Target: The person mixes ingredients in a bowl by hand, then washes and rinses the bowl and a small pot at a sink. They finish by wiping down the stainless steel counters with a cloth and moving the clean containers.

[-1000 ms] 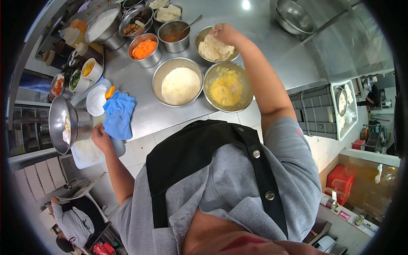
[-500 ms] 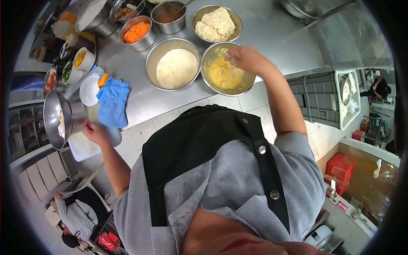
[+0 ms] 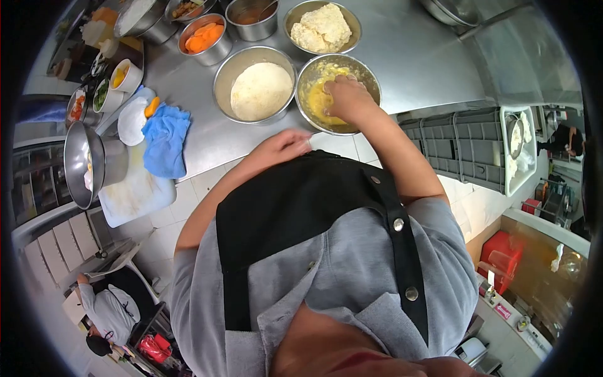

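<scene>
My right hand (image 3: 350,100) reaches down into a steel bowl (image 3: 372,80) of wet yellow mixture (image 3: 319,94) that looks like beaten egg. Its thumb and fingers are apart, with the tips dipping into the mixture. My left hand (image 3: 286,146), blurred by motion, is at the table's front edge, fingertips close to the near rim of the same bowl. Left of it stands a larger steel bowl (image 3: 221,94) holding pale crumbs or flour (image 3: 262,91). Behind the yellow mixture, another steel bowl (image 3: 290,39) is heaped with pale, crumb-coated pieces (image 3: 321,28).
Sliced carrots (image 3: 204,38) fill a steel pot, beside a pot of brown liquid (image 3: 251,17). At left are a blue cloth (image 3: 166,141), a cutting board (image 3: 138,198) and a tilted steel bowl (image 3: 76,164). Grey crates (image 3: 461,151) stand right. Another person (image 3: 116,311) is at lower left.
My left hand has come from the tilted bowl at the left to the front of the yellow mixture's bowl. My right hand has lowered into the mixture.
</scene>
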`<state>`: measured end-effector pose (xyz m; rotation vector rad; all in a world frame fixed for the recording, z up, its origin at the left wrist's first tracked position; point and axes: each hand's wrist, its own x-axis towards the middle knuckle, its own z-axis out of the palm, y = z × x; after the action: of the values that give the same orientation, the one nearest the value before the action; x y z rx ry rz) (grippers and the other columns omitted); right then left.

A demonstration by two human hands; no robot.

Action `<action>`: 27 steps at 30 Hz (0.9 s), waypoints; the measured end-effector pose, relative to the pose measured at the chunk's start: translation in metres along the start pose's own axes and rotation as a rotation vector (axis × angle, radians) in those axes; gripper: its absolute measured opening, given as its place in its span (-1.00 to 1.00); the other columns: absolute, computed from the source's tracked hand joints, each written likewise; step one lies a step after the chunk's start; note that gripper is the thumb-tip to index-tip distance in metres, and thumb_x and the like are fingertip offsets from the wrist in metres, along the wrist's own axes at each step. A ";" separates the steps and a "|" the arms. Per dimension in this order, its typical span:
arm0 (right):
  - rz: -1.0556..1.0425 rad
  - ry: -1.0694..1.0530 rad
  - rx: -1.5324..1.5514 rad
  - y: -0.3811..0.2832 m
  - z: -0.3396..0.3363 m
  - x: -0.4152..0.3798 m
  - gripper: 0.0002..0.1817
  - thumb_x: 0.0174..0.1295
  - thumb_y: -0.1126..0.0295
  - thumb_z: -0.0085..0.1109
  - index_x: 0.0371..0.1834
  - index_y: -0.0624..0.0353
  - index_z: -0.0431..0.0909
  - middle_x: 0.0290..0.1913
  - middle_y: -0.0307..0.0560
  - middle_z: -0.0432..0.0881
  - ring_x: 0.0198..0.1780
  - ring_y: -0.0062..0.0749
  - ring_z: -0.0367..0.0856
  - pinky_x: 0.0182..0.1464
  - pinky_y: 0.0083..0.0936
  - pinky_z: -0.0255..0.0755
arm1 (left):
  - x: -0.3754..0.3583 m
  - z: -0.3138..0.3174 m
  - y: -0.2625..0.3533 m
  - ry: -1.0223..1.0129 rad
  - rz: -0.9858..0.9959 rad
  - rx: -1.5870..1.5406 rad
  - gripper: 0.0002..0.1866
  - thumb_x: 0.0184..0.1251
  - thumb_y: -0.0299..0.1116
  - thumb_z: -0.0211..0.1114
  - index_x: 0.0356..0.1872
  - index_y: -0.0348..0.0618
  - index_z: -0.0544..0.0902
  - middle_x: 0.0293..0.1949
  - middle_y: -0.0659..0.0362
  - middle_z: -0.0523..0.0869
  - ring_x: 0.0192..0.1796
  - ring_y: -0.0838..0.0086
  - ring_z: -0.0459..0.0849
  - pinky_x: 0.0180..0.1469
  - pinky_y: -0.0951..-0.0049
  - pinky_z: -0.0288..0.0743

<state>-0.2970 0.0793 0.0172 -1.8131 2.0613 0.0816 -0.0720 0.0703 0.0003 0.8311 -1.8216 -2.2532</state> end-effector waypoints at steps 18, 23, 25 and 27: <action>-0.128 -0.073 -0.187 0.024 -0.005 -0.007 -0.48 -0.05 0.45 0.19 0.08 -0.13 0.46 0.05 -0.07 0.47 0.24 -0.07 0.28 0.24 -0.20 0.15 | 0.057 0.019 -0.004 0.235 -0.033 -0.486 -0.80 0.32 -0.42 0.06 -0.33 -0.18 0.18 -0.41 -0.03 0.57 -0.39 0.30 0.70 -0.39 0.39 0.67; -0.164 -0.162 -0.254 0.017 -0.016 -0.004 -0.40 -0.22 0.39 0.34 0.05 -0.12 0.50 0.03 -0.09 0.46 0.24 -0.04 0.25 0.27 -0.13 0.05 | 0.055 0.021 0.000 0.220 -0.029 -0.511 -0.78 0.32 -0.42 0.05 -0.34 -0.17 0.15 -0.41 -0.06 0.56 -0.37 0.25 0.70 -0.38 0.37 0.67; -0.169 -0.245 -0.318 0.014 -0.022 -0.004 -0.41 -0.18 0.39 0.33 0.06 -0.16 0.50 0.05 -0.07 0.47 0.25 -0.09 0.25 0.27 -0.12 0.07 | 0.056 0.020 -0.002 0.207 -0.058 -0.518 -0.80 0.33 -0.41 0.06 -0.31 -0.15 0.19 -0.39 -0.04 0.58 -0.34 0.27 0.70 -0.37 0.38 0.67; -0.195 -0.309 -0.333 0.014 -0.028 -0.003 -0.42 -0.16 0.39 0.32 0.07 -0.16 0.49 0.04 -0.05 0.49 0.24 -0.10 0.28 0.25 -0.13 0.10 | 0.057 0.019 -0.001 0.193 -0.069 -0.535 -0.80 0.33 -0.42 0.06 -0.31 -0.15 0.18 -0.38 -0.04 0.58 -0.34 0.27 0.70 -0.35 0.39 0.67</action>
<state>-0.3169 0.0761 0.0409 -2.0315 1.7237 0.6418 -0.1289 0.0628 -0.0168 0.9647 -1.0428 -2.4224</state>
